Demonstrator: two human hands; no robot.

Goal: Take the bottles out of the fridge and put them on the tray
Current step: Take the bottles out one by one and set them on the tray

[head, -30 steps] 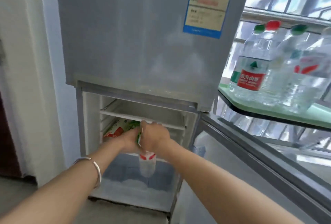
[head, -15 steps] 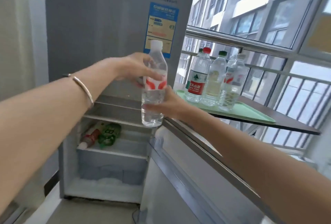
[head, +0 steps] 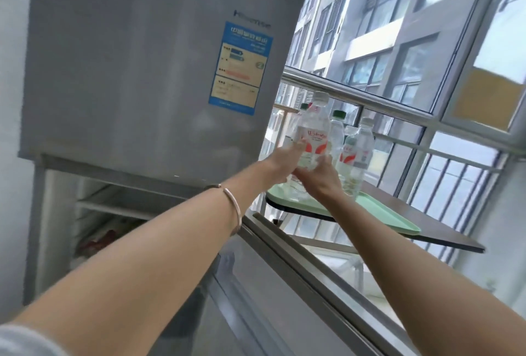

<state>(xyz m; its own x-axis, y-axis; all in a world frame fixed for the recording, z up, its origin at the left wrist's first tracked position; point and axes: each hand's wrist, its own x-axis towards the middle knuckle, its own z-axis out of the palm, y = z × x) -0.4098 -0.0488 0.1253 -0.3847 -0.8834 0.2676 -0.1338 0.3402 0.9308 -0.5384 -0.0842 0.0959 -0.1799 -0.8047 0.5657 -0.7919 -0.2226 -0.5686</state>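
I hold a clear water bottle (head: 314,133) with a white cap and red label upright in both hands. My left hand (head: 281,162) grips its left side. My right hand (head: 323,177) cups it from below. It hangs above the near left end of a pale green tray (head: 381,210) on a dark table. Several other water bottles (head: 355,153) stand on the tray behind it. The grey fridge (head: 142,71) stands at left with its lower compartment open; blurred bottles (head: 99,237) lie on its shelf.
The open lower fridge door (head: 284,284) juts out below my arms, between me and the dark table (head: 444,230). A metal railing (head: 398,108) and windows run behind the table. A white wall is at far left.
Both hands lifted the bottle out of the lower compartment and carried it right and away, from in front of the fridge to above the tray. My view rose and turned right.
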